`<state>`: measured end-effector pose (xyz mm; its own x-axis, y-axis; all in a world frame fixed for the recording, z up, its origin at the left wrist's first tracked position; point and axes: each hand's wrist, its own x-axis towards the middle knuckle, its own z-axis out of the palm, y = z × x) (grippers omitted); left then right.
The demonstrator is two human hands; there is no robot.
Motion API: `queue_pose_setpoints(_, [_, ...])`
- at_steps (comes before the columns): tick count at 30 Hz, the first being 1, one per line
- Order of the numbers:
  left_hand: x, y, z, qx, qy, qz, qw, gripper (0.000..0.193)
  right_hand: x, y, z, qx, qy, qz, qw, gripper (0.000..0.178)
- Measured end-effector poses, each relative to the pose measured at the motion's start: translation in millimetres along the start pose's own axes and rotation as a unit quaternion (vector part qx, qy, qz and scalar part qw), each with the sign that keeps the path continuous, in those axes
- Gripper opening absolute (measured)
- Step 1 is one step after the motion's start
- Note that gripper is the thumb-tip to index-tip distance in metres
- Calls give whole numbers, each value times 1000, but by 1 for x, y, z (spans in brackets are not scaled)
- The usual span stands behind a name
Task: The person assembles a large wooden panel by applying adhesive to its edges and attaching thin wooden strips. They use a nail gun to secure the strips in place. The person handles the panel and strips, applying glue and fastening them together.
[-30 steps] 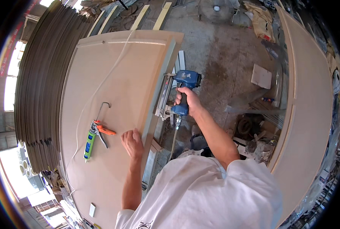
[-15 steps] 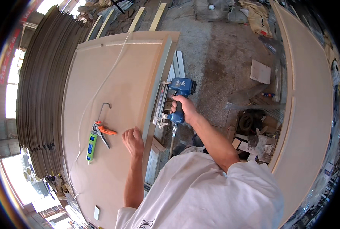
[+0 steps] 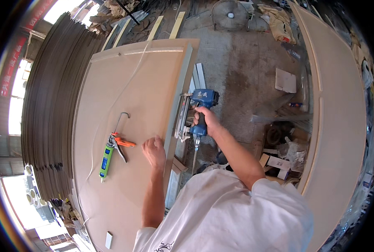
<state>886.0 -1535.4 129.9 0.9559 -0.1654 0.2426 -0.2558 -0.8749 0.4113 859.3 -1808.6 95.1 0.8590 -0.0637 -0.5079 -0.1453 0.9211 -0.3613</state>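
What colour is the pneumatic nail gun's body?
The pneumatic nail gun's body is blue, seen best in the head view.

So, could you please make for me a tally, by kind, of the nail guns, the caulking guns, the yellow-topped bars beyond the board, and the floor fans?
Nail gun, in the right hand: 1
Caulking gun, on the board: 1
Yellow-topped bars: 4
Floor fan: 1
Total: 7

Right hand (image 3: 207,120): gripping a blue nail gun (image 3: 204,97) by its handle
Left hand (image 3: 154,153): curled over the tan panel (image 3: 130,88)
Caulking gun (image 3: 106,160): lying on that panel
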Motion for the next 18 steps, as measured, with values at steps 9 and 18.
queue_pose_setpoints(9, [7, 13, 0, 5, -6, 40, 999, 26, 14, -19, -5, -24, -1, 1, 1000, 16])
queue_pose_setpoints(18, [-22, 1, -21, 19, 47, 63, 997, 24, -26, 39, -6, 1, -6, -2, 1000, 20])
